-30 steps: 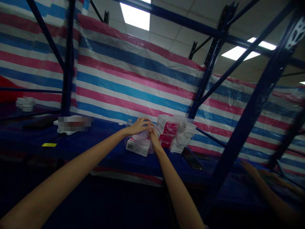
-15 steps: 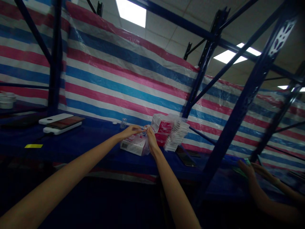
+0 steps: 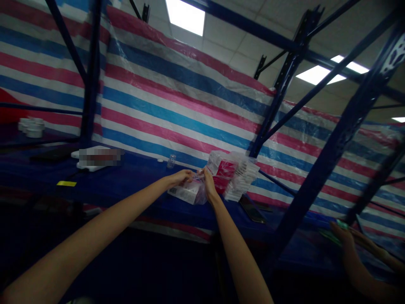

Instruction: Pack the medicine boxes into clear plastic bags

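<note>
My left hand (image 3: 183,177) is closed in a pinch on the upper edge of a clear plastic bag (image 3: 201,195). On the other side, my right hand (image 3: 209,182) grips the same bag, with its fingers closed near the top. A short stretch of the bag's edge shows between the two hands. Below them a white box (image 3: 183,193) rests on the blue shelf (image 3: 139,177); whether it is inside the bag or behind it I cannot tell. Close to my right hand stand plastic-wrapped white and red boxes (image 3: 225,171) and a stack of white packets (image 3: 242,177).
A small clear jar (image 3: 171,161) and a white lid (image 3: 160,160) stand behind my left hand. A dark phone (image 3: 252,210) lies right of the packets. White jars (image 3: 33,127) are at far left. Blue posts (image 3: 303,177) rise at right, where another person's hands (image 3: 343,234) hold something green.
The view has swung left, so everything appears farther right. My left fingers have curled in more tightly, and the bag's edge now stretches between my hands.
</note>
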Action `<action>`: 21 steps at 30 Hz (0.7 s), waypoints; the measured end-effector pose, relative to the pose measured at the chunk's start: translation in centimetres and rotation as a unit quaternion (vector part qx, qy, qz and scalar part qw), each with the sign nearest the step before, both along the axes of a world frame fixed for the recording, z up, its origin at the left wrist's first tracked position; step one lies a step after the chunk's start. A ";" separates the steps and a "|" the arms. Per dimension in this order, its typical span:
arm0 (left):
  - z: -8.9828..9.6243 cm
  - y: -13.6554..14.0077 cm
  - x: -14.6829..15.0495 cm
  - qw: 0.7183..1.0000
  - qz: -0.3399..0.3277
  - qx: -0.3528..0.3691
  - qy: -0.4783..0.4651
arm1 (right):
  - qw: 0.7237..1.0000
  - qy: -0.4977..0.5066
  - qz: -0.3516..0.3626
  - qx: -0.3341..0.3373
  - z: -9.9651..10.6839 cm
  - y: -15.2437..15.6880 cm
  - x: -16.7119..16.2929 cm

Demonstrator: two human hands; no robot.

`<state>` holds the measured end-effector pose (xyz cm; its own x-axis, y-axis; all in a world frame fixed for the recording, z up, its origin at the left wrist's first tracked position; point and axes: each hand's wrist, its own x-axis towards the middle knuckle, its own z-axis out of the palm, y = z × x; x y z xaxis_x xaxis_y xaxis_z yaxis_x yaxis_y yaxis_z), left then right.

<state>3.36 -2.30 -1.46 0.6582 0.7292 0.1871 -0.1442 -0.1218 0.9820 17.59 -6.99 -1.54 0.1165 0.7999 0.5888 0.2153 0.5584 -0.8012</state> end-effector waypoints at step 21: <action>-0.6 1.4 -0.1 0.992 0.068 -0.066 -0.084 | 0.945 -0.317 -0.017 0.075 1.2 -0.5 1.5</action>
<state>3.26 -0.89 -2.05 0.5203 0.8342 0.1828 -0.2977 -0.0234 0.9544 19.04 -7.52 -0.30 -0.2732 0.7043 0.6552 0.6453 0.6393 -0.4182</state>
